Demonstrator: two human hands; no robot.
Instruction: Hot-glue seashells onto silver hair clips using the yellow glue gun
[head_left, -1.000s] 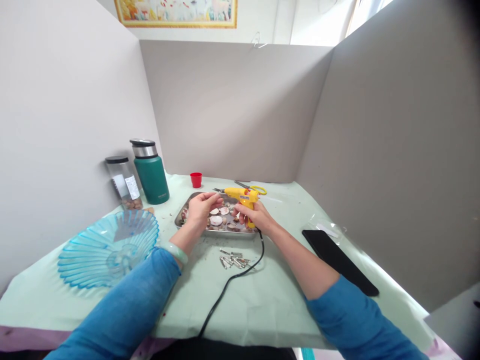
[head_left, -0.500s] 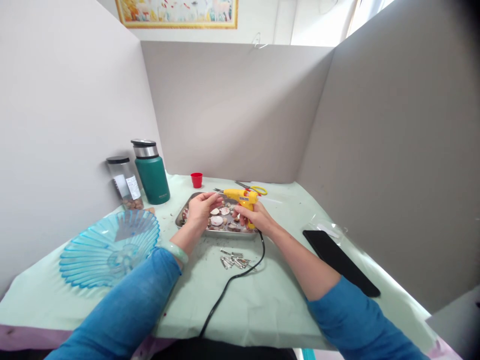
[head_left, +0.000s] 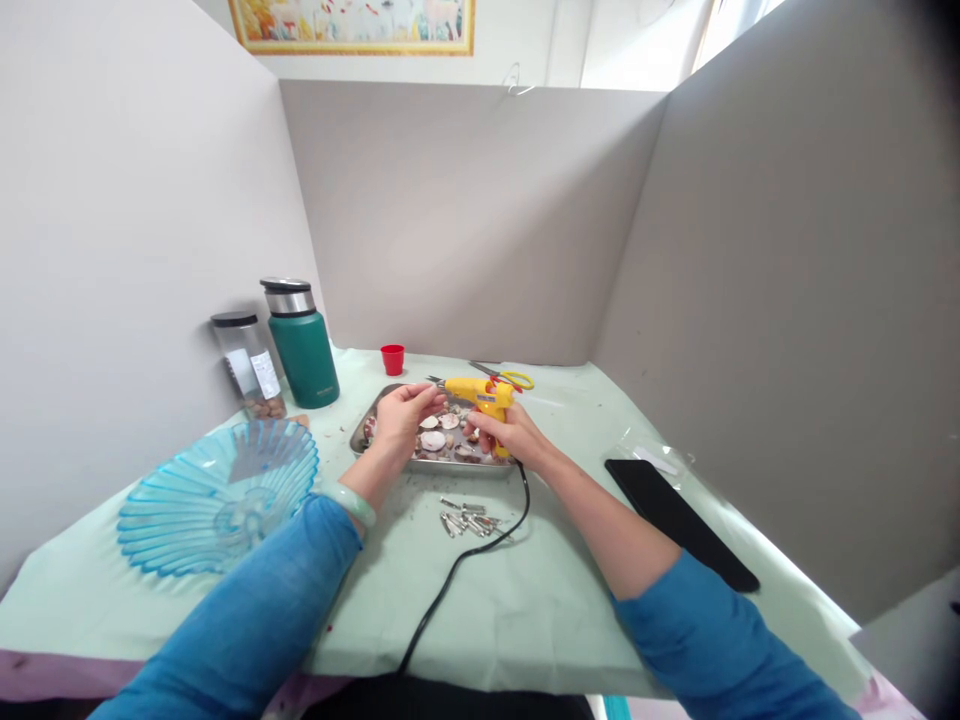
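Note:
My right hand (head_left: 504, 432) is wrapped round the handle of a yellow hot glue gun (head_left: 484, 393), its nozzle pointing left. My left hand (head_left: 403, 418) is closed in a pinch close to the nozzle; what its fingertips hold is too small to make out. Both hands are above a metal tray (head_left: 450, 467) with several seashells (head_left: 433, 440) in it. A black cord (head_left: 450, 580) runs from the gun's handle to the table's front edge. Between the tray and me lies a small pile of metal hair clips or similar pieces (head_left: 470, 520).
A blue glass shell-shaped dish (head_left: 172, 500) stands at left, with a green bottle (head_left: 302, 350) and a lidded jar (head_left: 251, 370) behind it. A red cup (head_left: 392, 360) and yellow-handled scissors (head_left: 516, 380) lie beyond the tray. A black flat object (head_left: 679, 525) lies at right.

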